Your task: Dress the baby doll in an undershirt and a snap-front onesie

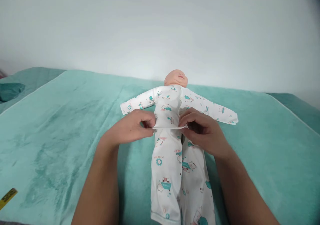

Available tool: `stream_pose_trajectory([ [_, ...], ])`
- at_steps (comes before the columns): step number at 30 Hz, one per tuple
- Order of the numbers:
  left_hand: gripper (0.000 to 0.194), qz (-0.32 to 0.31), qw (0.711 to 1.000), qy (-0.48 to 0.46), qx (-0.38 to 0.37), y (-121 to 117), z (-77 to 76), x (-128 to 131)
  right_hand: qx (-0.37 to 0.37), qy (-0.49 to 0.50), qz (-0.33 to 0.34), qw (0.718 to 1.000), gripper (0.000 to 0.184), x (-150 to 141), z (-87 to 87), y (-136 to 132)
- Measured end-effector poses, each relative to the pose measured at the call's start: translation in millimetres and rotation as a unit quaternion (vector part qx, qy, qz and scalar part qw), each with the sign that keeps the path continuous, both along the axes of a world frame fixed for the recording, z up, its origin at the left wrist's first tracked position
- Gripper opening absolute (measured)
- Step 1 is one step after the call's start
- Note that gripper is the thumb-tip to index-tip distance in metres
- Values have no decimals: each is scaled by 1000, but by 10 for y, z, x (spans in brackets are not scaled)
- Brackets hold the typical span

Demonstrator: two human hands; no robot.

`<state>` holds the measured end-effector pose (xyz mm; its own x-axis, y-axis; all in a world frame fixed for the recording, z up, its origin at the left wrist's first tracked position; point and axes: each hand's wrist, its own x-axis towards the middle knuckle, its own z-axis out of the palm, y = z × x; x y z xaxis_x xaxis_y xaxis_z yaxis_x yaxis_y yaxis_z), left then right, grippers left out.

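A baby doll (176, 78) lies on its back, head toward the wall, dressed in a white printed long-sleeved top (166, 101) and matching trousers (166, 171). The top's sleeves stretch out to both sides and cover the doll's hands. At the doll's waist, my left hand (133, 125) pinches the left end of the top's lower hem. Opposite it, my right hand (200, 129) pinches the hem's right end. Between my fingers the hem runs nearly straight across the upper edge of the trousers. The trouser legs point toward me, and the right one is partly behind my right hand.
A teal plush blanket (70, 128) with a pale edge line covers the surface under the doll. Behind it rises a plain white wall (150, 28). A yellow and black strip (8, 197) shows at the lower left.
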<state>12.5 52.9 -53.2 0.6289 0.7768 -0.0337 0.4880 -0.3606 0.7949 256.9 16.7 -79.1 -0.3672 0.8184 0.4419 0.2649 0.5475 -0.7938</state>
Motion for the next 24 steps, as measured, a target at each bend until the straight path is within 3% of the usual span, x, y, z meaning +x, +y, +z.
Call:
stream_pose_trajectory([
  [7, 12, -96, 992, 24, -82, 10, 43, -30, 101, -189, 27, 976, 19, -95, 72, 9],
  [11, 14, -123, 986, 48, -102, 31, 4, -18, 100, -182, 30, 978, 20, -90, 69, 13],
  [18, 16, -112, 979, 102, -133, 75, -164, -15, 49, -151, 120, 980, 23, 43, 99, 0],
  [24, 16, -90, 976, 137, -143, 34, -316, 70, 25, -178, 106, 978, 22, 61, 90, -9],
])
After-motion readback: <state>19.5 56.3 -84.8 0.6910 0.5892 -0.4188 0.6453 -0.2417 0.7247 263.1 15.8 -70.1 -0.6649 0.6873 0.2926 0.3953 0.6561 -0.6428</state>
